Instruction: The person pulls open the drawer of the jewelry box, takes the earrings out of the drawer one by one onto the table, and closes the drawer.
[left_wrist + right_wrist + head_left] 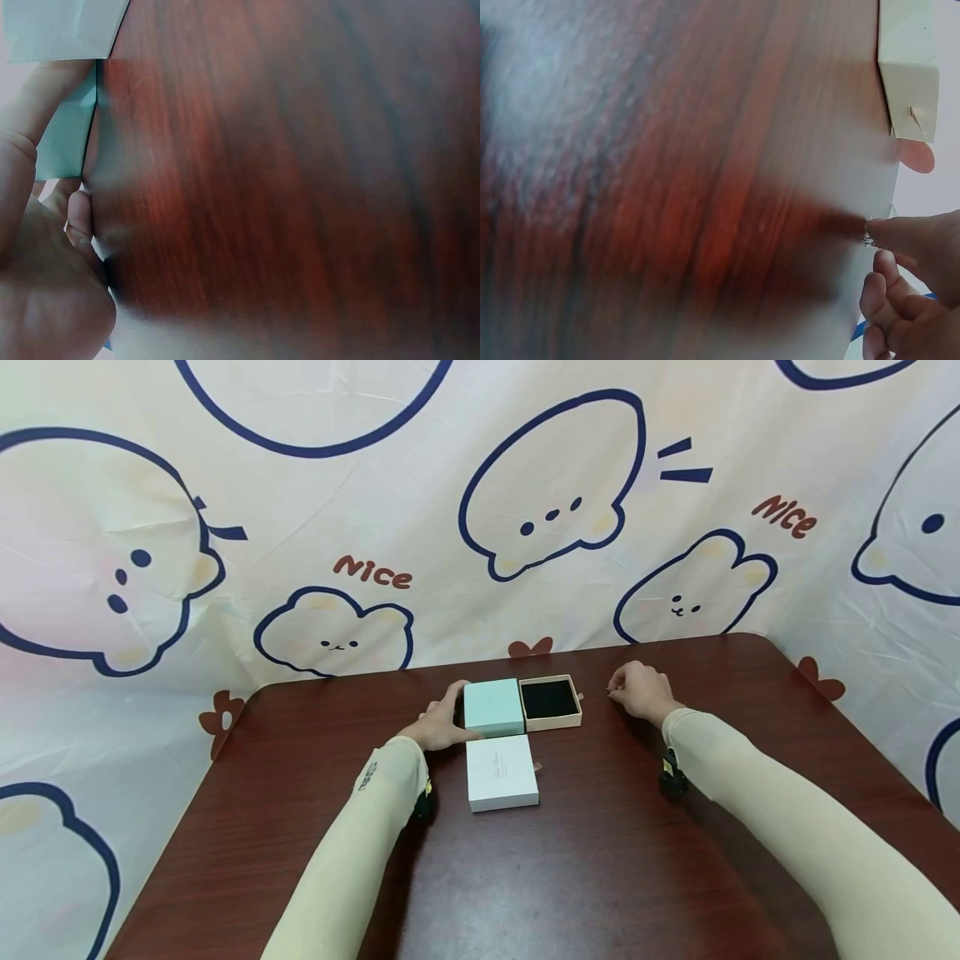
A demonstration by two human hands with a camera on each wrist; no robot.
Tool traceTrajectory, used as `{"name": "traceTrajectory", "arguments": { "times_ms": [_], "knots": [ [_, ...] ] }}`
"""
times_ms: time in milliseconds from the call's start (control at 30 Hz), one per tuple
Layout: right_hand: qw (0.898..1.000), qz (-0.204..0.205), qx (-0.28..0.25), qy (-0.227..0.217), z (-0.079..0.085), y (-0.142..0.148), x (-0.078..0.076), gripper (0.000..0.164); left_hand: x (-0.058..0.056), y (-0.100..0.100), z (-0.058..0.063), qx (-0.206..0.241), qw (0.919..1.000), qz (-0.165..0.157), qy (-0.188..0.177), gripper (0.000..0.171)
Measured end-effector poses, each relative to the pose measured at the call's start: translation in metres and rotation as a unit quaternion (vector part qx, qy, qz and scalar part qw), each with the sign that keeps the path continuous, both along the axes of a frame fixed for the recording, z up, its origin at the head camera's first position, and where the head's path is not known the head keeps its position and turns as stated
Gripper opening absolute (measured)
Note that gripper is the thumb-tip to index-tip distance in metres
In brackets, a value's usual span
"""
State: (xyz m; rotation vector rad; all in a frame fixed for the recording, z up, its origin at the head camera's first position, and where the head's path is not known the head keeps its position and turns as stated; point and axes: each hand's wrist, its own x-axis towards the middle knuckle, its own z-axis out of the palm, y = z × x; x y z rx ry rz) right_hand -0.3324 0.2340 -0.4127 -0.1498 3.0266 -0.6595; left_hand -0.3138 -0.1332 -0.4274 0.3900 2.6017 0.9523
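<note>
Left hand (437, 727) grips mint box (492, 707) near bench (600, 877) far edge; right hand (639, 691), fingers curled, pinches small ring (869, 234) beside open tray (551, 702).

Mint-green box sleeve (492, 707) sits flat, my left hand (438, 727) holding its left side. Beige tray (551, 702) with black lining is slid out against its right edge. Small silvery ring (868, 238) pinched at my right hand's (640, 691) fingertips, just right of the tray.

The dark wooden table (600, 877) carries a mint box (492, 707), a seemingly black-lined tray (551, 702) and a white box (501, 772).
</note>
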Motion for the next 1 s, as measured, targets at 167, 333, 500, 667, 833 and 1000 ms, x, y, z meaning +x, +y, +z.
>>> {"name": "traceTrajectory", "arguments": {
  "times_ms": [167, 333, 500, 667, 833, 1000],
  "knots": [
    [1.000, -0.001, 0.005, 0.007, 0.001, 0.002, 0.001, 0.014, -0.002, 0.001, -0.001, 0.000, 1.0000, 0.001, 0.001, 0.100],
    [1.000, -0.004, 0.003, 0.008, 0.001, 0.004, 0.001, 0.013, -0.003, 0.001, -0.002, -0.002, 1.0000, -0.001, -0.002, 0.101],
    [1.000, -0.004, -0.002, 0.008, -0.001, 0.005, 0.000, 0.012, -0.002, 0.001, -0.002, -0.002, 1.0000, -0.002, -0.002, 0.102],
    [1.000, -0.011, -0.007, 0.012, 0.001, 0.005, -0.001, 0.015, -0.002, 0.001, -0.003, -0.004, 1.0000, -0.001, -0.004, 0.103],
    [0.999, -0.021, -0.029, 0.012, 0.008, 0.004, 0.002, 0.019, -0.004, 0.000, -0.004, -0.006, 1.0000, 0.002, -0.007, 0.104],
    [0.999, -0.020, -0.050, 0.012, 0.011, 0.004, 0.003, 0.021, -0.004, 0.000, -0.003, -0.005, 0.9999, 0.003, -0.009, 0.103]
  ]
}}
